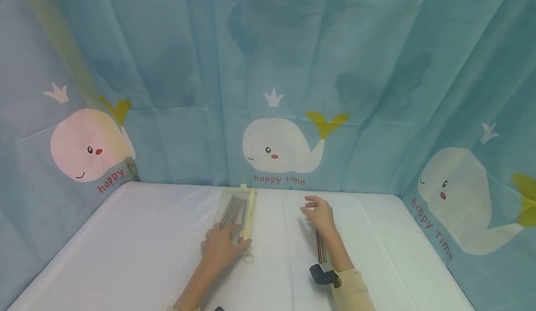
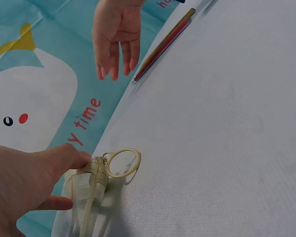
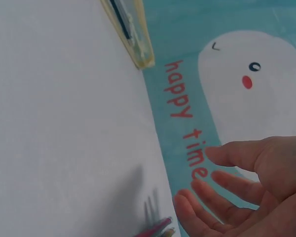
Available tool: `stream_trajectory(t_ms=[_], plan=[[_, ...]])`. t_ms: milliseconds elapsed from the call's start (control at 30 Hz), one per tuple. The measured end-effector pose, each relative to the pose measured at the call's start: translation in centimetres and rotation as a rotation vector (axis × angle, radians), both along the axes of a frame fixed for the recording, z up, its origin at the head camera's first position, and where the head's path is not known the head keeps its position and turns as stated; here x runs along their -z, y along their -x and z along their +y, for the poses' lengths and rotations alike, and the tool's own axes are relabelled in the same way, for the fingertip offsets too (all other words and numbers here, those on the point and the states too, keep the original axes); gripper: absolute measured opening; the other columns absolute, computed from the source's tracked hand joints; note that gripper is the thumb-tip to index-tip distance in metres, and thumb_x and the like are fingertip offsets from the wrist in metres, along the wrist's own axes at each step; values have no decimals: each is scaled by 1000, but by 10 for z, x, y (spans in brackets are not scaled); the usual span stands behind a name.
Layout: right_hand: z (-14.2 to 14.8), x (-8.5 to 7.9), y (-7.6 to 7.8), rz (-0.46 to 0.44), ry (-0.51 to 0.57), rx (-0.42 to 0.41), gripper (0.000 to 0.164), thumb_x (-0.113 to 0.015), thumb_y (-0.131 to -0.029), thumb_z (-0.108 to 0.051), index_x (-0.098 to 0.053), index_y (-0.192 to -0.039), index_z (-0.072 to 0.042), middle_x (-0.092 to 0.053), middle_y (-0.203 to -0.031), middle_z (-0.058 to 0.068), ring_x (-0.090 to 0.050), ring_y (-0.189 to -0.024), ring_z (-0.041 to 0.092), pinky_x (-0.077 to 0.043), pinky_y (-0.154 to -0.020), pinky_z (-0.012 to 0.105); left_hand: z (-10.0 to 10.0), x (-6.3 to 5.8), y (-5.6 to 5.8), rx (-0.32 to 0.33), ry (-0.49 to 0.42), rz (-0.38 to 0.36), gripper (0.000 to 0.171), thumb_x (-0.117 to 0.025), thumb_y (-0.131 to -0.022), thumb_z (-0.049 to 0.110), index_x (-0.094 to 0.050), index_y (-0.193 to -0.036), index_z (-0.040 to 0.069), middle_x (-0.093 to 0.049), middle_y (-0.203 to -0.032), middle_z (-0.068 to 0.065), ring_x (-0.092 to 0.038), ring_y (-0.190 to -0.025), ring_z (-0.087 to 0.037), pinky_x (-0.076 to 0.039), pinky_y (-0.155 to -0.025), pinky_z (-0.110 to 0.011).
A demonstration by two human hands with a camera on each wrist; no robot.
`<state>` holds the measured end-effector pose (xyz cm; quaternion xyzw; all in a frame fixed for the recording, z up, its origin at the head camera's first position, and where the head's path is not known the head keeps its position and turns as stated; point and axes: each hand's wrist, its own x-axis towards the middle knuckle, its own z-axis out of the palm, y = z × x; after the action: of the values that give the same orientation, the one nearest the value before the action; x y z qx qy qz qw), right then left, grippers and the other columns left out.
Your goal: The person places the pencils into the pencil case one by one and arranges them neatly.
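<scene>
My left hand [image 1: 222,248] lies across the near part of a see-through pouch [image 1: 252,208], its fingers and thumb curled over the two sides. The pouch has cream edging, and several slim dark pens [image 1: 233,211] show inside it. From its near end hangs a cream ring [image 2: 123,163], close to the left thumb. On the right, my right hand [image 1: 320,215] hovers with loosely bent fingers and holds nothing. Below it, slim pens [image 2: 163,47], one red and one gold, lie on the white table, partly hidden by the right hand and forearm in the head view.
The white-covered table [image 1: 146,255] reaches back to a blue-green curtain [image 1: 176,69] printed with whales. More curtain hangs along both sides. A dark camera [image 1: 322,274] sits on my right wrist, over the near ends of the loose pens.
</scene>
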<state>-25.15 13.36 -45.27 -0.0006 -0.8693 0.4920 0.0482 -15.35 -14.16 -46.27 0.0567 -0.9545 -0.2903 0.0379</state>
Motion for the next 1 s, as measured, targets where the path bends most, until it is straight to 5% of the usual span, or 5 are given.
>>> stream_trajectory(t_ms=[533,1000], plan=[[19,-1,0,-61,-71,47,49,-70,-98,-13,-58,-141,6,-65,-131,32,-65,-120,48,-55,-99,58,-1,1,0,0,-4,-5,64,-82,-87,49,-70,-135,9,-54,-139,-36,-50,-127,-58,-43,-95,-75],[16,-4,-4,-124,-56,9,54,-76,-93,-8,-57,-141,8,-69,-122,32,-73,-98,37,-63,-77,39,0,-1,-1,2,-2,-2,63,-82,-88,48,-69,-136,9,-54,-140,-36,-49,-129,-58,-42,-97,-76]])
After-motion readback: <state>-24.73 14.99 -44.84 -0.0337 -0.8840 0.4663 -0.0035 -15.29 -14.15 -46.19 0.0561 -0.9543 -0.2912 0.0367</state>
